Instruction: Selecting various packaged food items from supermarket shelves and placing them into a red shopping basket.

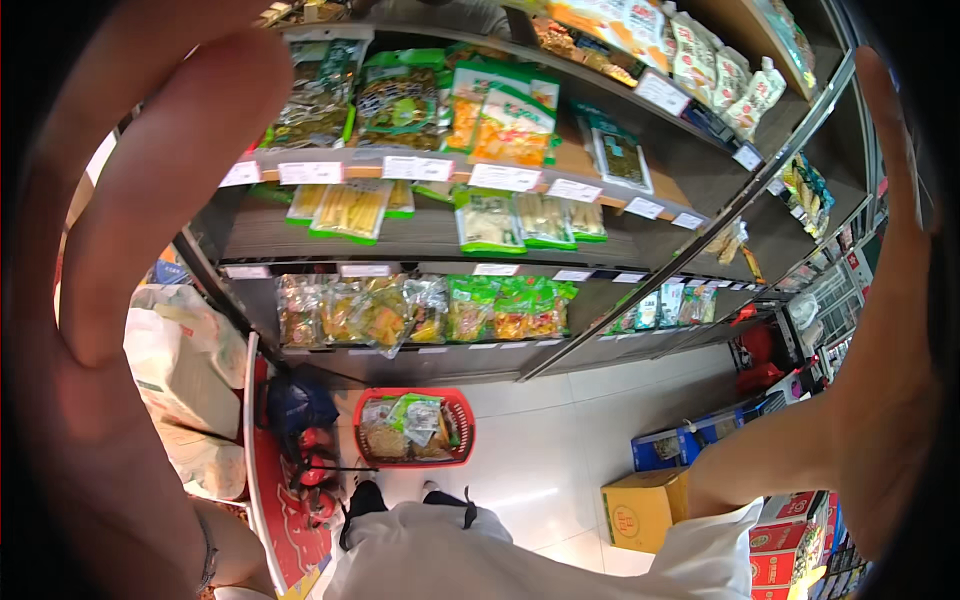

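My left hand is raised very close to the camera along the left rim, large and blurred. Its thumb and a finger stand apart, with nothing seen between them. At the right rim rises my right hand, one digit pointing up; its other fingers are lost in the dark edge, and no held thing shows. Beyond both hands stands a store shelf with bagged foods. On the floor before my feet is a red plastic shopping basket holding several food packets.
Pouches with spouts stand on the upper right shelf. A yellow carton and red boxes are at lower right. Wrapped white packs stack at left. A dark blue bag lies beside the basket, above red round items.
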Demonstrator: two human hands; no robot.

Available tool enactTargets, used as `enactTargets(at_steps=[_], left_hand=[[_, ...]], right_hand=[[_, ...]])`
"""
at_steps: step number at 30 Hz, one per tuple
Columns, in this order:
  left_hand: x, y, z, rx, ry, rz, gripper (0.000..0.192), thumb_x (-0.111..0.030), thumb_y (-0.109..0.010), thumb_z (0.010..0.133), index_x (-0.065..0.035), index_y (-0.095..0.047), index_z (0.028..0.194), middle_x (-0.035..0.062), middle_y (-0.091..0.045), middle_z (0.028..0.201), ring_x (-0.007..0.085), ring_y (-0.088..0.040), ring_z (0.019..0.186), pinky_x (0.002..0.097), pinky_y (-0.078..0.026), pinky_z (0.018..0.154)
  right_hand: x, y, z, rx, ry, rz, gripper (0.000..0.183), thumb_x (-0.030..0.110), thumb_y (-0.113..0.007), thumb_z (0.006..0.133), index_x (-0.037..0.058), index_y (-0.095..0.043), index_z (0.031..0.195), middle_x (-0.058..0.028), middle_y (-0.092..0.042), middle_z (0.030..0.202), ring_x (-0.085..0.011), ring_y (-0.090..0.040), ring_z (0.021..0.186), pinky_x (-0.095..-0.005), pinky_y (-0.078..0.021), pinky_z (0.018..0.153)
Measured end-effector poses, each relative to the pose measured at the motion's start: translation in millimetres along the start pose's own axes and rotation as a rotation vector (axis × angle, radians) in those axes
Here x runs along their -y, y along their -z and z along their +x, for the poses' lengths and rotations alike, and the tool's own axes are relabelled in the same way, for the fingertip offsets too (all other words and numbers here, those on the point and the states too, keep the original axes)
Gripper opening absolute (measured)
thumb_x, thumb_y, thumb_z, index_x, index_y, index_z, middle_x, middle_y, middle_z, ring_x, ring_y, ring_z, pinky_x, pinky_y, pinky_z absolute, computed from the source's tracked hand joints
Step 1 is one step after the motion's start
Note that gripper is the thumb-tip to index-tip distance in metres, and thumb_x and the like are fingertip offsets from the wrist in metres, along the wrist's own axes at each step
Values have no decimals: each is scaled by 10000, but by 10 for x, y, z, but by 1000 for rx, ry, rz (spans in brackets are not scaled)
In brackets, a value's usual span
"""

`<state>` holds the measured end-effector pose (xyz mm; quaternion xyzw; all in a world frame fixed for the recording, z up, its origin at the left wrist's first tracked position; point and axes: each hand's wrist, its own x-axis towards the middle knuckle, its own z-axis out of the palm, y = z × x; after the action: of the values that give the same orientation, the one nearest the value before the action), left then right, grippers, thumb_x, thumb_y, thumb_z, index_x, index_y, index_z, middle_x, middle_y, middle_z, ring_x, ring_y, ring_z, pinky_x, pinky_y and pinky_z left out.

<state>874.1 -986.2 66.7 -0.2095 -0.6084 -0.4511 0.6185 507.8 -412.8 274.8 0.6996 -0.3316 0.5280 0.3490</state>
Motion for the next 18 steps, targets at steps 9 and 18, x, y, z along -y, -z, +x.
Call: enactTargets(at_steps=[9,18], left_hand=[[159,-373,576,76,254,-10,670,-347,-550,888,-60,-267,1423,354,-193,1424,415,-435,1219,498,-425,971],[508,-302,531,39,571,-74,728,-372,-551,889,-80,-219,1467,372,-136,1454,433,-407,1257,517,-412,998]], right_hand=[[-885,-2304,-115,-27,-223,107,553,395,-548,875,89,-453,1327,-258,-531,1214,-349,-552,1061,-466,-449,885],[-1192,-3928,-428,29,-509,223,567,417,-548,873,101,-452,1334,-254,-535,1209,-347,-554,1055,-465,-442,894]])
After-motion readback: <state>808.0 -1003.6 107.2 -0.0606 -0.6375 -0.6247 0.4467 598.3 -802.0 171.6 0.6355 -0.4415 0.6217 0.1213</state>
